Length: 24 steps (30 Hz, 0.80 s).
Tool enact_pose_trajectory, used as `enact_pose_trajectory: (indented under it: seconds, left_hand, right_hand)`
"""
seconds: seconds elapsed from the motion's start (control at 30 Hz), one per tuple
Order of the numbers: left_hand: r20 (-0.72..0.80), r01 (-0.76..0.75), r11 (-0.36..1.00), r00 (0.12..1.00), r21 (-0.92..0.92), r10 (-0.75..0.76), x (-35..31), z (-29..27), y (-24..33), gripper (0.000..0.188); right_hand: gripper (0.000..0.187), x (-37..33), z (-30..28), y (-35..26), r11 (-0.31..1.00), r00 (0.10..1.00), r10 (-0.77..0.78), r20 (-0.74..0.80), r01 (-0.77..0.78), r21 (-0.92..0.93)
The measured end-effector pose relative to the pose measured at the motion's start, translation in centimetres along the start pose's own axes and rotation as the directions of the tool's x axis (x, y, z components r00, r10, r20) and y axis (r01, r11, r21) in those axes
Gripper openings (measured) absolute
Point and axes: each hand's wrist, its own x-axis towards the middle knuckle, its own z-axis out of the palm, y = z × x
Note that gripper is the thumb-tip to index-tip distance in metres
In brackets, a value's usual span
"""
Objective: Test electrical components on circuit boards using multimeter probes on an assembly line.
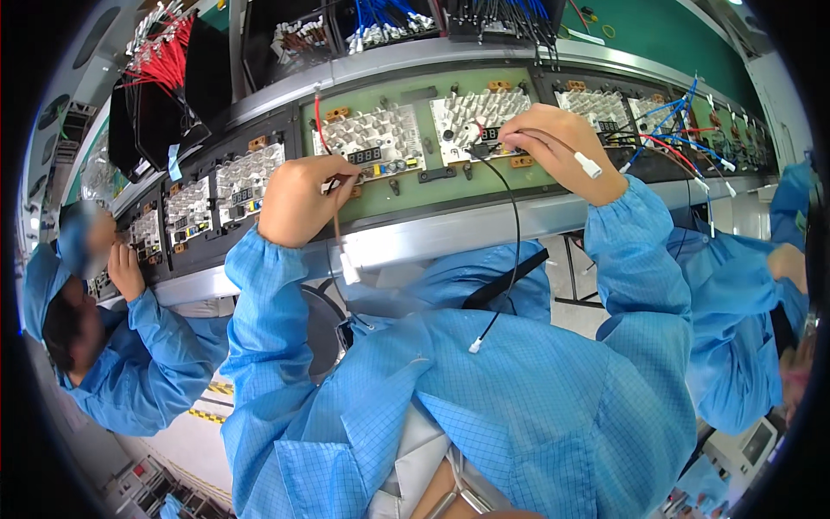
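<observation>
Over the green fixture plate (415, 201), two white circuit boards were overhung by both hands. At the lower left corner of the left board (385, 125), the fingers of the left hand (296, 201) were closed to a pinch on a brown wire (337, 227); its long axis was directed downward, with its white connector (349, 269) pointed toward the person. Whether a thin dark wire beside it was also gripped could not be told, and the lower end of a red wire (318, 121) was lost at that hand. At the right board (453, 105), the fingers of the right hand (577, 157) were drawn nearly together on another brown wire, its near end covered by the fingertips. It was slanted down to the right across the hand, its connector (589, 165) pointed likewise. From the right board a black wire (516, 233) was draped toward the chest, its upper end hard to make out.
</observation>
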Motion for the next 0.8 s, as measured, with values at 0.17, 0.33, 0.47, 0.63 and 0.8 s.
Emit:
enact_pose_trajectory:
  seconds: [0.17,0.33,0.47,0.63,0.8]
  left_hand:
    - [0.020,0.019,1.000,1.000,0.019,-0.019,0.0,0.0,0.2,0.014]
    - [0.054,0.043,0.998,0.998,-0.040,-0.041,0.1,-0.6,0.5,0.017]
    - [0.257,0.125,0.988,0.961,-0.089,-0.099,0.0,-3.6,1.2,0.023]
    - [0.184,0.000,0.989,0.983,-0.145,0.027,2.3,-10.3,0.5,0.021]
    - [0.185,0.064,0.998,0.981,-0.003,-0.062,13.1,-11.1,-3.1,0.029]
  right_hand:
    - [0.010,0.1,0.5,0.4,0.997,1.000,-0.014,-0.007,0.013,-0.073]
    - [0.009,0.5,0.3,-0.1,0.984,0.997,-0.072,0.031,0.076,-0.158]
    - [0.008,0.9,0.1,-0.8,0.980,0.996,-0.073,0.051,0.081,-0.180]
    - [0.005,1.7,0.4,-1.3,0.955,0.977,-0.176,0.122,0.199,-0.218]
    - [0.011,2.0,-0.4,-2.0,0.941,0.957,-0.222,0.187,0.261,-0.217]
